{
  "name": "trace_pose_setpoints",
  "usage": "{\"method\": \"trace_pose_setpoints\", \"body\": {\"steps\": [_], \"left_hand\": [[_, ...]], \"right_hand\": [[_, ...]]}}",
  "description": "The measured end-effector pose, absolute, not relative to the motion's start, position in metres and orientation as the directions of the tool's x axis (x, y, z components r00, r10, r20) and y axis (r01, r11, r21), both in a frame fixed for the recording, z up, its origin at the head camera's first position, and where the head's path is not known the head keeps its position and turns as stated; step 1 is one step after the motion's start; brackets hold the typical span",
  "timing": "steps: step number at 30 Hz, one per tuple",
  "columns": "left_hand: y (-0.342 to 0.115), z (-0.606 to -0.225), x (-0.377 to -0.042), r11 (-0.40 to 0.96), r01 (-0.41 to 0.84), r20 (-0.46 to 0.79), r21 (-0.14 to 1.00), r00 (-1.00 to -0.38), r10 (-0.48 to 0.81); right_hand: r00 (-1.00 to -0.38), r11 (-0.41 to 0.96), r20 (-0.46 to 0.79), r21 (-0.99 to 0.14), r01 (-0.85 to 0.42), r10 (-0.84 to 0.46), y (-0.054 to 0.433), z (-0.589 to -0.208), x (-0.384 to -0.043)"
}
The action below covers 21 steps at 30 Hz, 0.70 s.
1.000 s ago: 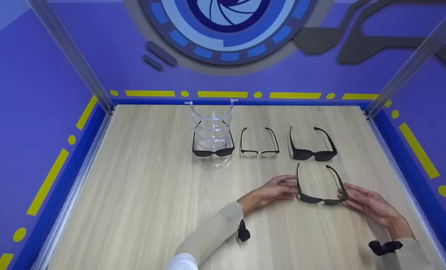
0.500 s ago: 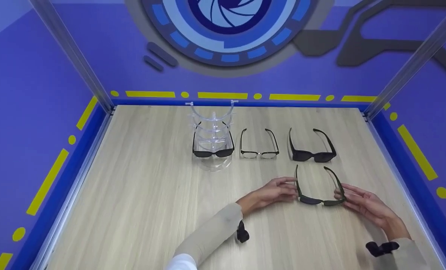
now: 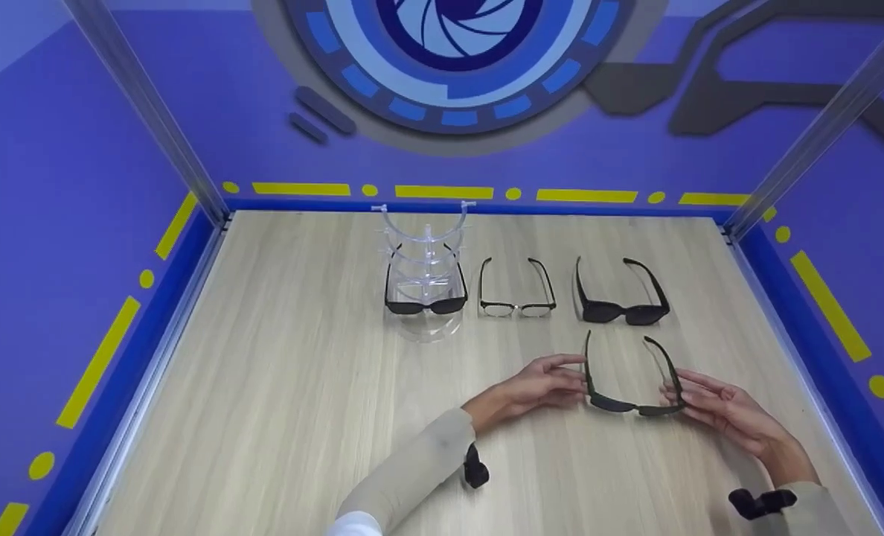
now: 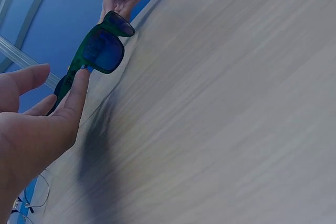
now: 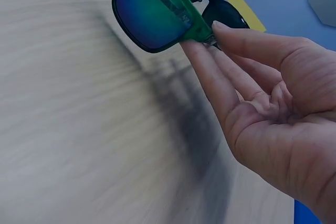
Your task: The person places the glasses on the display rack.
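Observation:
Dark green-framed sunglasses [image 3: 613, 404] with blue-green mirrored lenses are held above the table between both hands, their temples unfolded and pointing away. My left hand [image 3: 535, 385] holds the left temple near the hinge; in the left wrist view one fingertip [image 4: 80, 77] lies against the frame. On the other side, my right hand [image 3: 740, 418] pinches the right hinge area, and the right wrist view shows the thumb [image 5: 231, 34] above and fingers below. Beyond them lie black sunglasses [image 3: 624, 313] and clear-lensed glasses [image 3: 516, 307], both with temples unfolded.
A clear tiered glasses stand [image 3: 427, 260] is at the back, with another pair of dark sunglasses [image 3: 426, 306] at its lower part. Blue panels with yellow marks enclose the wooden table [image 3: 286, 372] at the back and sides.
The held sunglasses and both hands shift slightly toward the near side, with the lens front tipping a little. The head view also shifts slightly. Both holds stay the same.

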<state>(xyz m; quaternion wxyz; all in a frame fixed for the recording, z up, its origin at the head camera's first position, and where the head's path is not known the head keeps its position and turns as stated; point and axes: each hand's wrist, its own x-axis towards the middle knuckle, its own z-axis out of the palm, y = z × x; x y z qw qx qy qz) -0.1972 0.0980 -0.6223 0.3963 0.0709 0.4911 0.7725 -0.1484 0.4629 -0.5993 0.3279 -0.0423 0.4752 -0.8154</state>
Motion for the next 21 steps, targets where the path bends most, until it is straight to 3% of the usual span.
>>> {"method": "trace_pose_setpoints", "body": {"steps": [11,21], "left_hand": [[0.090,-0.620,-0.194,-0.287,-0.544,-0.259,0.788,-0.716,0.648],[0.082,-0.615,-0.194,-0.282,-0.529,-0.232,0.801,-0.707,0.668]], "right_hand": [[-0.769,-0.314,-0.234,-0.812,0.491,-0.595,0.453,-0.592,-0.146],[-0.758,-0.327,-0.209,-0.809,0.489,-0.617,0.442,-0.591,-0.146]]}}
